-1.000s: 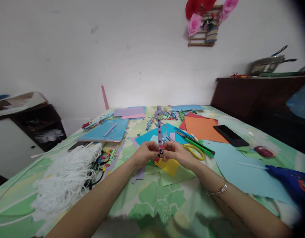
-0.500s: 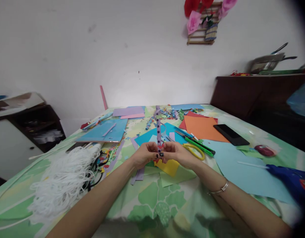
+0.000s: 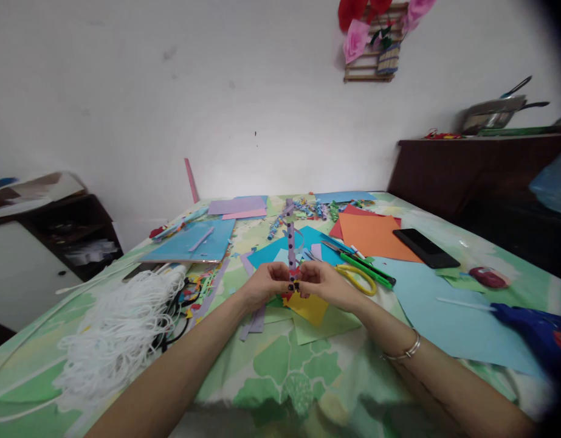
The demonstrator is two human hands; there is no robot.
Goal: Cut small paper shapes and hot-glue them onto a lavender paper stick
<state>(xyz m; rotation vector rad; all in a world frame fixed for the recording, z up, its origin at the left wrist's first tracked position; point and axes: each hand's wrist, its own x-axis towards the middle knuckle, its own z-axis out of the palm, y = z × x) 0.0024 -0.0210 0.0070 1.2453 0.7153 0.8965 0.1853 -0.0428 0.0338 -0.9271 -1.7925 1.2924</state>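
Observation:
A narrow lilac paper strip with dark dots (image 3: 291, 243) stands upright between my hands, its lower end pinched. My left hand (image 3: 267, 286) is closed on it, thumb and fingers pressed together. From the other side my right hand (image 3: 323, 285) also pinches the strip's lower end, the two thumbs almost touching. Small red bits show at the fingertips, partly hidden. Yellow paper (image 3: 310, 308) and pale green paper (image 3: 323, 328) lie beneath my hands. Just right of my right hand are yellow-handled scissors (image 3: 357, 278) and a green utility knife (image 3: 368, 269).
White cord (image 3: 120, 328) is heaped at left, near a blue sheet pack (image 3: 193, 240). Orange paper (image 3: 371, 237), a black phone (image 3: 426, 247), light blue paper (image 3: 462, 322) and a blue glue gun (image 3: 530, 328) lie at right. Curled paper strips (image 3: 307, 208) are at the back.
The dotted strip's upper end sits slightly lower and a little to the left. My fingertips have shifted slightly at its base; both hands still pinch it.

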